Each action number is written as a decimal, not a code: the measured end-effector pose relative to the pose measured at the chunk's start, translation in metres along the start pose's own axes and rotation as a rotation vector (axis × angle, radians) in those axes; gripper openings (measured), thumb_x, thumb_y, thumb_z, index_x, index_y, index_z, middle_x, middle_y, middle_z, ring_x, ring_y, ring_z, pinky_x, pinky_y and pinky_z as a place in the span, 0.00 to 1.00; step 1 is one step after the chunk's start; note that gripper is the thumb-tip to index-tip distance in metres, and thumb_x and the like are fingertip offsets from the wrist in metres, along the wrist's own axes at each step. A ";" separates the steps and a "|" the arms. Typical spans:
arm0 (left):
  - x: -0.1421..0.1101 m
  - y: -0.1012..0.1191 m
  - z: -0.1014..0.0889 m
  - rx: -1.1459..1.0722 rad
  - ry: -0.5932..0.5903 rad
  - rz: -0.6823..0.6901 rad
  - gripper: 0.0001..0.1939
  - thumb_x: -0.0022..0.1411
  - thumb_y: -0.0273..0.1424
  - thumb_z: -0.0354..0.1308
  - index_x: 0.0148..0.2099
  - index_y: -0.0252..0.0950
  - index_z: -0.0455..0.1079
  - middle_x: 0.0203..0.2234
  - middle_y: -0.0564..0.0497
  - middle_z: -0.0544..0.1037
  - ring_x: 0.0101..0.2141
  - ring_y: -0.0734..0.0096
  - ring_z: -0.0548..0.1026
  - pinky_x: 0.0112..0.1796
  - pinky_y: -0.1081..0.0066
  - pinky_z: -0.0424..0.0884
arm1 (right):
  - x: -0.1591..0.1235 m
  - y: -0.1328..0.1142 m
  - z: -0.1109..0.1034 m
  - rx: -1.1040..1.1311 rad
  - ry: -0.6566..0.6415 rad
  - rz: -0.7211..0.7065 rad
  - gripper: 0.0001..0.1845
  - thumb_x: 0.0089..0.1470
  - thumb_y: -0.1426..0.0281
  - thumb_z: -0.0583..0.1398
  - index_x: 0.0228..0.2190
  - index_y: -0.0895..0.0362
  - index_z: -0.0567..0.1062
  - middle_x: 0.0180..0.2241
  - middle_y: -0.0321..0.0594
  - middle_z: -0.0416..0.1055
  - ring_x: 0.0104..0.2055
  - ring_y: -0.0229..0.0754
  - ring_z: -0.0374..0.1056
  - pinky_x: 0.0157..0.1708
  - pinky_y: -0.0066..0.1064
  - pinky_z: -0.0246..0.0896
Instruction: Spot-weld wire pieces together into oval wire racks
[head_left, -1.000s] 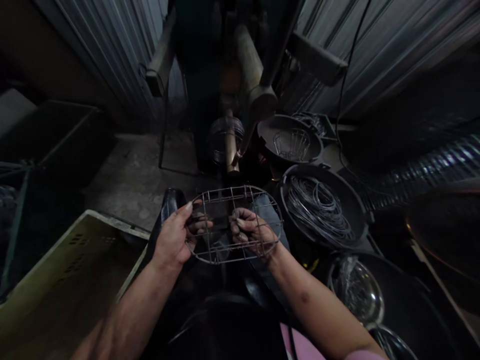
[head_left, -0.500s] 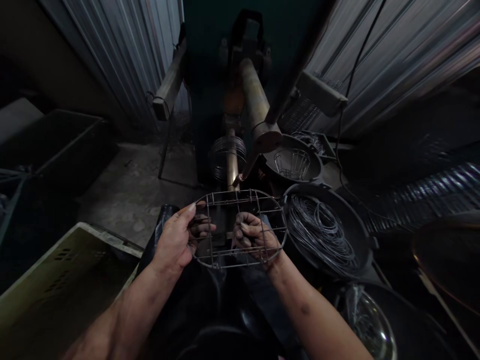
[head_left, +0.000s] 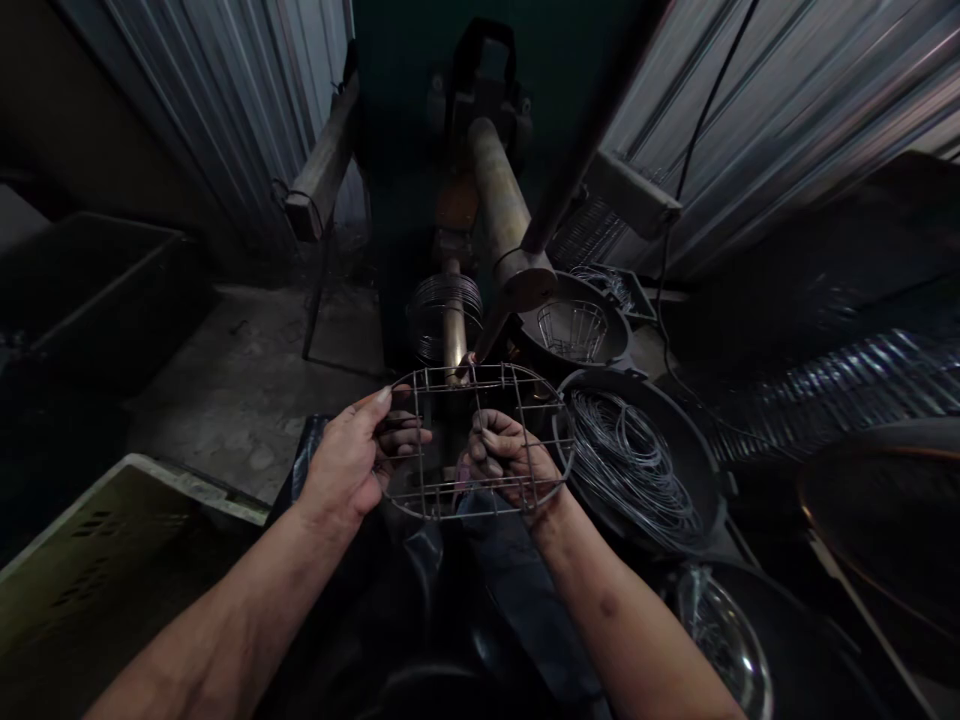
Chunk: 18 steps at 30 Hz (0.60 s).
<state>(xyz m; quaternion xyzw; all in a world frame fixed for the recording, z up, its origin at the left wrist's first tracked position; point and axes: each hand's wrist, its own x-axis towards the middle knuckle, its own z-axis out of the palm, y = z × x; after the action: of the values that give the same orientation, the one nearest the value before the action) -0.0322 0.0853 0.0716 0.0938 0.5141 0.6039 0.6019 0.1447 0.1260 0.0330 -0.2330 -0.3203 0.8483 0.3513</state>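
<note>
An oval wire rack (head_left: 421,455) with crossing wires is held in front of me, its long side running left to right. My left hand (head_left: 349,450) is closed around its left end, the thumb on top and the fingers reaching under the wires. Behind the right-hand wires is my right hand (head_left: 506,455), its fingertips pinched at a middle cross wire. The far rim lies close to the tips of a welding machine's lower arm (head_left: 454,335) and upper arm (head_left: 499,190); whether they touch, I cannot tell.
On the right, a black pan holds coiled wire rods (head_left: 637,470), and a farther one holds a small wire basket (head_left: 574,330). A pale plastic crate (head_left: 112,500) stands at lower left. Wooden beams (head_left: 322,185) flank the machine. A round shiny item (head_left: 724,630) lies at lower right.
The rack, in both hands, has come nearer the machine's tips, its far rim now beside them. The view has shifted slightly. Both grips look the same.
</note>
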 end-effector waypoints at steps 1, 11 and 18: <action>0.000 0.001 0.000 0.001 -0.007 0.000 0.12 0.56 0.29 0.54 0.42 0.30 0.69 0.24 0.44 0.75 0.22 0.66 0.75 0.18 0.75 0.68 | 0.000 -0.001 0.000 0.001 -0.004 -0.003 0.09 0.44 0.73 0.61 0.30 0.59 0.67 0.20 0.32 0.66 0.14 0.26 0.52 0.14 0.20 0.48; -0.001 0.009 0.005 0.026 -0.002 -0.038 0.11 0.57 0.29 0.53 0.41 0.30 0.69 0.23 0.45 0.74 0.22 0.66 0.75 0.19 0.75 0.68 | -0.002 -0.001 0.000 0.001 -0.011 -0.006 0.09 0.46 0.72 0.60 0.32 0.59 0.67 0.21 0.32 0.65 0.15 0.26 0.53 0.16 0.21 0.52; -0.003 0.014 0.007 0.104 0.014 -0.060 0.09 0.59 0.28 0.50 0.38 0.30 0.69 0.19 0.47 0.74 0.19 0.70 0.73 0.17 0.77 0.67 | 0.001 -0.006 0.008 0.034 -0.016 -0.008 0.07 0.45 0.73 0.60 0.29 0.59 0.66 0.21 0.32 0.66 0.15 0.26 0.54 0.14 0.19 0.51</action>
<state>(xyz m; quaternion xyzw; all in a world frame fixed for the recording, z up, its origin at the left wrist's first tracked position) -0.0353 0.0900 0.0866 0.1052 0.5516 0.5586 0.6104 0.1416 0.1264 0.0427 -0.2192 -0.3095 0.8541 0.3560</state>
